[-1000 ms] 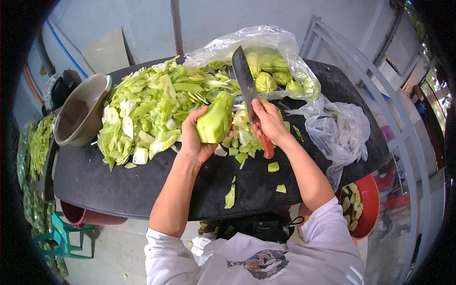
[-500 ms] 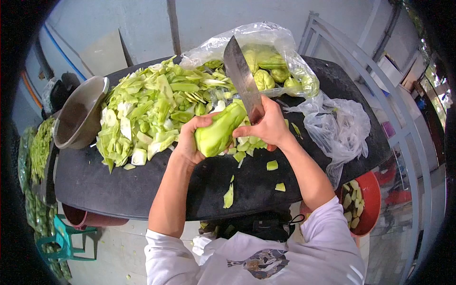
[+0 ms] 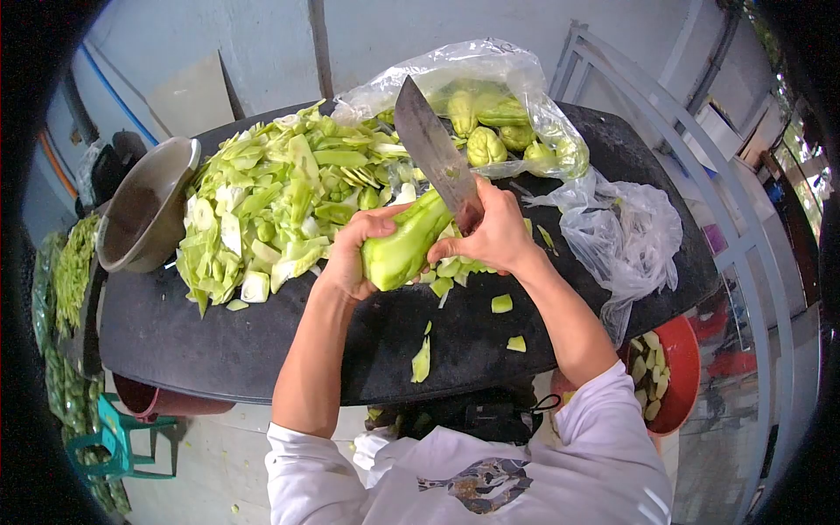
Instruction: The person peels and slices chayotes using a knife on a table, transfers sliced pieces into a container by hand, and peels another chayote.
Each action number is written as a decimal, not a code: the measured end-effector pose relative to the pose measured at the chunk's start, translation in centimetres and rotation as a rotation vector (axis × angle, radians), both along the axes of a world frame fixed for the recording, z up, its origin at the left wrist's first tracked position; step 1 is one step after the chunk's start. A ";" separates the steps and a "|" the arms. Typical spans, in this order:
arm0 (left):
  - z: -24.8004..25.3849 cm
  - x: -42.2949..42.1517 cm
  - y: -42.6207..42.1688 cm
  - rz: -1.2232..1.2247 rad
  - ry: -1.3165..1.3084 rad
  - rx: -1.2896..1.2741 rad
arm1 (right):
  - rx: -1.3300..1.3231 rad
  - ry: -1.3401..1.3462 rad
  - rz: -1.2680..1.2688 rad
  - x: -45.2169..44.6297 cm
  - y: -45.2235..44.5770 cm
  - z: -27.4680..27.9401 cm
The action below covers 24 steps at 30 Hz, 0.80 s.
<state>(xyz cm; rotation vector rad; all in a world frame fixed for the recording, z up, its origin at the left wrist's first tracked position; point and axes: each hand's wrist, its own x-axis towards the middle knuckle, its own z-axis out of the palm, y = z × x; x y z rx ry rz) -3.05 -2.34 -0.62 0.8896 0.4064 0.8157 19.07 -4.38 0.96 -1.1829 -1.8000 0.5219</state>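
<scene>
My left hand is wrapped round a pale green peeled chayote, held above the black table. In my right hand is a wide-bladed knife, its blade slanting up to the left and its lower edge against the chayote's upper end. My right thumb touches the chayote's side. Behind my left hand lies a large heap of green peelings. Small cut pieces lie under and near my right hand. The knife's handle is mostly hidden by my fingers.
A clear plastic bag of whole chayotes lies at the back, a crumpled bag to its right. A grey basin leans at the left. Below stand a red tub with pieces and a green stool. A metal frame rises at right.
The knife has swung left and come down onto the chayote's upper end. The chayote has tilted and dropped slightly in my left hand, and my right thumb has moved against it.
</scene>
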 end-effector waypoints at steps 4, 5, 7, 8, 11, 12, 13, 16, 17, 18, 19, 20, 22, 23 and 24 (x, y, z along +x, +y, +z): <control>0.4 0.2 -0.5 0.061 0.032 0.001 | -0.004 -0.029 -0.003 -0.2 -0.1 0.0; 0.5 0.2 -0.6 0.080 0.032 -0.004 | -0.002 -0.043 0.001 -0.2 -0.2 0.2; 0.5 0.3 -0.6 0.075 0.020 -0.008 | -0.011 -0.043 0.002 -0.5 -0.5 0.4; 0.6 0.3 -0.6 0.071 0.008 -0.010 | -0.019 -0.044 0.003 -0.6 -0.5 0.4; 0.2 0.4 -0.4 0.071 -0.007 0.017 | -0.104 0.021 0.049 -0.5 -0.2 -0.4; -0.1 0.4 -0.2 0.072 -0.008 0.018 | -0.103 0.021 0.049 -0.7 -0.4 -0.2; -0.6 0.5 0.1 0.137 -0.011 -0.014 | -0.061 -0.057 0.049 -1.2 -0.9 0.2; 0.0 0.5 -0.1 0.155 -0.061 -0.030 | -0.058 -0.091 0.070 -2.1 -1.4 0.4; 0.3 0.5 -0.2 0.106 -0.107 -0.015 | -0.055 -0.093 0.069 -1.9 -1.2 0.2; 0.3 0.5 -0.2 0.106 -0.107 -0.014 | -0.051 -0.096 0.068 -1.8 -1.0 0.1; 0.3 0.6 -0.2 0.135 -0.061 -0.009 | -0.051 -0.097 0.069 -1.7 -0.9 -0.2; 0.3 0.7 -0.3 0.165 -0.017 -0.004 | -0.060 -0.040 0.068 -1.5 -0.7 -0.4; 0.6 1.0 -0.7 0.196 0.006 -0.015 | -0.069 0.017 0.069 -1.5 -0.7 -0.5; 0.7 1.1 -0.8 0.223 0.033 -0.024 | -0.064 -0.017 0.064 -1.4 -0.8 -0.4; 0.5 1.0 -0.6 0.223 0.033 -0.024 | -0.059 -0.050 0.059 -1.5 -0.8 -0.2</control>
